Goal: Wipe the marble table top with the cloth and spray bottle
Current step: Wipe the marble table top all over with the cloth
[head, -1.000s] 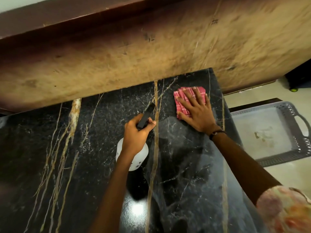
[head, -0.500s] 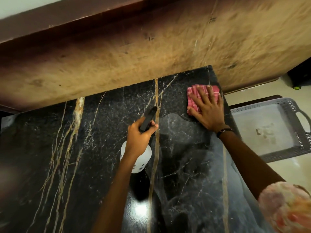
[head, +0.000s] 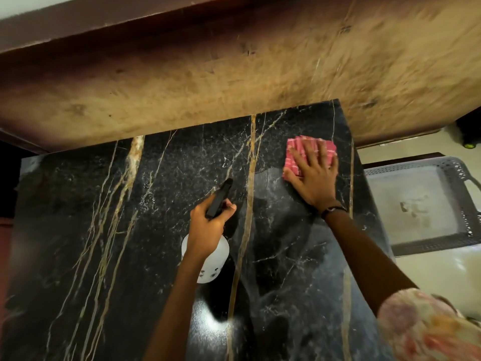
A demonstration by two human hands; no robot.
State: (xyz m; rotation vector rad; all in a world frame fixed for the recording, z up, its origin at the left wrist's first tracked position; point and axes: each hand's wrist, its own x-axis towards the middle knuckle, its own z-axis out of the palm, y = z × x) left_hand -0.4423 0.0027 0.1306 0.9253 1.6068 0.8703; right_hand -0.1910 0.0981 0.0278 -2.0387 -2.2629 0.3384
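My left hand (head: 208, 225) covers the neck and trigger of the spray bottle (head: 210, 264); only its black nozzle and white body show. My right hand (head: 315, 178) hides much of the pink cloth (head: 295, 155). The marble table top (head: 104, 230) runs off the bottom edge. The grey tray (head: 421, 204) is cut by the right edge. My floral sleeve (head: 429, 327) appears blurred.

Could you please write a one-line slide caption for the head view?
Right hand presses a pink cloth on the black marble table top; left hand grips a spray bottle.
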